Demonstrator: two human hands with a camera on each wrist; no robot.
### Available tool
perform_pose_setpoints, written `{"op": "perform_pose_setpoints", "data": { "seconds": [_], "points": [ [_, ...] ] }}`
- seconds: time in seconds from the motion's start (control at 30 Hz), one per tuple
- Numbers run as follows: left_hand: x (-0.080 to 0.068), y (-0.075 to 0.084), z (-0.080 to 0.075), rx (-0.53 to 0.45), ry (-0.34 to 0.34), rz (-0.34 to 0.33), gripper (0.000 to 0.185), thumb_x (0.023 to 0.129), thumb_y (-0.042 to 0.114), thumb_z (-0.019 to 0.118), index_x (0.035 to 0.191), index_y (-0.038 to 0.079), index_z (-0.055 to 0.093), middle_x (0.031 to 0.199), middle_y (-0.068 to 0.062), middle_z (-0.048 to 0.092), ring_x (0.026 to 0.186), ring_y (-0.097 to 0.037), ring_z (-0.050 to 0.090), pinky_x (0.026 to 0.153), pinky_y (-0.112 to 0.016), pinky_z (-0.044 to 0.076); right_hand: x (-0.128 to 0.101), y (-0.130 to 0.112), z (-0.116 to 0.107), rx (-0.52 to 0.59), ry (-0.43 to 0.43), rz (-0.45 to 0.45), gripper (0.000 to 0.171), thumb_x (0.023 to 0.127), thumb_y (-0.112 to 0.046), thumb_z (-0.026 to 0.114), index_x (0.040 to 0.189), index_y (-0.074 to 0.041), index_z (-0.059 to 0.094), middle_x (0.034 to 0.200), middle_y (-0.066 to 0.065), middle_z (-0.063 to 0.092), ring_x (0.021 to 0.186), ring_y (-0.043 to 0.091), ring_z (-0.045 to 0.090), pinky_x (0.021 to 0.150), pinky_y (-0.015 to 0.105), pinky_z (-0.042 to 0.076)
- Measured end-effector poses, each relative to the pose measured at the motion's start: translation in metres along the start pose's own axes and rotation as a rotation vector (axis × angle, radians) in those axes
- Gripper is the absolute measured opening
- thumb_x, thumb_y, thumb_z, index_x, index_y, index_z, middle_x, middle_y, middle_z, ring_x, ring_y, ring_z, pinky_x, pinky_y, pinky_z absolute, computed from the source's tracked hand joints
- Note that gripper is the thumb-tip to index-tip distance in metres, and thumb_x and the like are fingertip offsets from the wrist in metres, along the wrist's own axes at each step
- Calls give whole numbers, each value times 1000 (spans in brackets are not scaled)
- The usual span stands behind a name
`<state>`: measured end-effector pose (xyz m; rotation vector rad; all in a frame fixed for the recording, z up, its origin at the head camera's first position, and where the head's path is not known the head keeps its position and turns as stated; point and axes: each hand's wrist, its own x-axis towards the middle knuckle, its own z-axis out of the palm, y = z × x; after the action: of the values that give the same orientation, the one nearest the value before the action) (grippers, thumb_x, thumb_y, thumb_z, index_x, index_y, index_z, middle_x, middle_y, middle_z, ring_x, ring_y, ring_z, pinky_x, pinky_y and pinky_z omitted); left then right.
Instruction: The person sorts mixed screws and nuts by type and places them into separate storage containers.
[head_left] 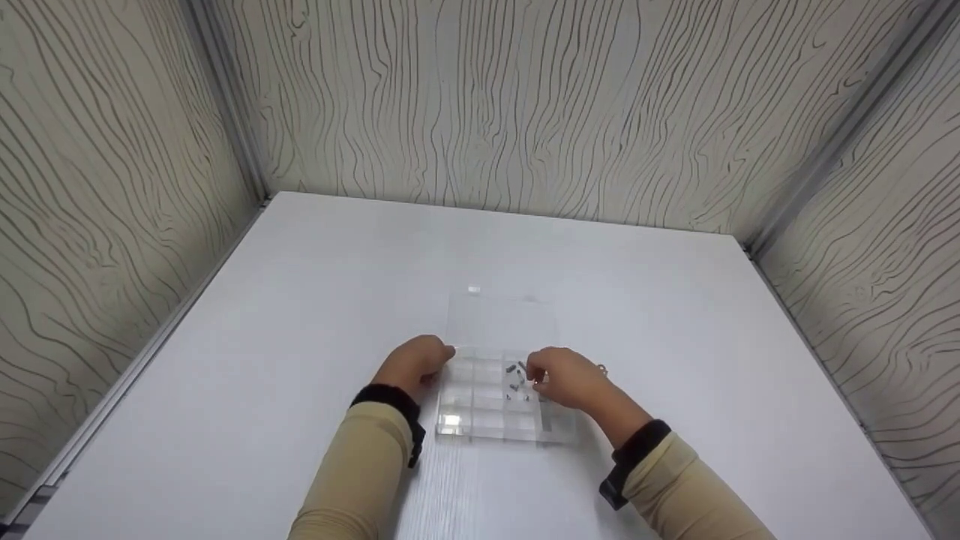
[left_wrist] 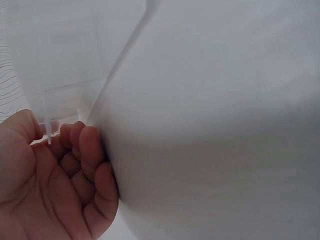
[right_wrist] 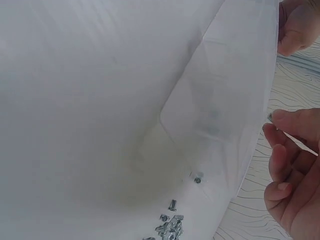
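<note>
A clear plastic compartment box (head_left: 487,433) lies on the white table with its lid (head_left: 502,319) folded back. My left hand (head_left: 416,365) grips the box's left wall; in the left wrist view the thumb is at the top edge and the curled fingers (left_wrist: 92,155) are outside. Over the right-hand compartments, my right hand (head_left: 570,379) pinches a small metal screw (right_wrist: 270,117) between thumb and forefinger. Several small screws (head_left: 514,387) lie scattered in the compartments left of that hand. The right hand hides part of the box's right side.
In the right wrist view, a small pile of loose screws (right_wrist: 171,229) lies on the white table (head_left: 330,255) beside the box, with a single screw (right_wrist: 197,180) near the box edge. Wood-patterned panels (head_left: 480,105) stand behind and at both sides.
</note>
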<state>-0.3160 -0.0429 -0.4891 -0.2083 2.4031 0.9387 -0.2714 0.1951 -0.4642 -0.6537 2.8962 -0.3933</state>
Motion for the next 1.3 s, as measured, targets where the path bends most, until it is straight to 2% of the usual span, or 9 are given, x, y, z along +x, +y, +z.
{"op": "perform_pose_setpoints", "data": {
  "seconds": [0.4, 0.6, 0.73, 0.83, 0.97, 1.17, 1.3],
  "points": [
    [2, -1, 1, 0, 7, 9, 52, 87, 37, 41, 42, 13, 32, 43, -1, 28, 40, -18, 28, 48, -33, 34, -1, 4, -2, 42, 4, -36, 8, 76, -14, 63, 77, -18, 57, 76, -10, 54, 74, 10, 52, 66, 30, 43],
    [0, -1, 0, 10, 18, 15, 52, 87, 37, 42, 42, 12, 31, 45, -1, 26, 44, -20, 31, 50, -33, 34, -5, 13, -11, 85, 43, -13, 10, 78, -14, 62, 74, -19, 55, 73, -10, 53, 73, 11, 52, 65, 30, 42],
    [0, -1, 0, -20, 16, -5, 51, 86, 37, 42, 43, 12, 33, 49, -3, 33, 48, -21, 37, 53, -34, 35, -9, 22, -17, 106, 63, 10, 8, 79, -13, 63, 75, -18, 57, 73, -9, 54, 73, 11, 52, 65, 31, 42],
    [1, -1, -1, -4, 3, -15, 51, 87, 40, 41, 43, 13, 35, 50, -3, 36, 46, -19, 37, 52, -34, 37, -12, 31, -20, 102, 76, 40, 10, 79, -13, 62, 75, -18, 56, 73, -9, 53, 72, 10, 51, 64, 31, 42],
    [2, -1, -1, 21, -17, -21, 53, 88, 42, 39, 43, 14, 36, 45, 0, 33, 38, -16, 31, 50, -34, 38, -15, 43, -23, 79, 88, 106, 11, 80, -12, 61, 74, -18, 54, 73, -7, 53, 72, 12, 51, 64, 32, 42],
    [3, 0, -1, 28, -8, -2, 53, 88, 40, 39, 43, 14, 34, 43, 0, 31, 39, -16, 32, 50, -34, 37, -17, 62, -23, 54, 74, 250, 9, 80, -10, 60, 75, -15, 55, 78, -2, 55, 75, 17, 52, 66, 35, 42],
    [2, 0, 0, 19, -1, -15, 53, 88, 41, 40, 42, 14, 35, 44, 0, 32, 40, -17, 33, 49, -34, 37, -17, 73, -20, 44, 61, 327, 5, 78, -8, 60, 78, -11, 57, 79, 1, 56, 76, 19, 52, 67, 36, 42]
  ]
}}
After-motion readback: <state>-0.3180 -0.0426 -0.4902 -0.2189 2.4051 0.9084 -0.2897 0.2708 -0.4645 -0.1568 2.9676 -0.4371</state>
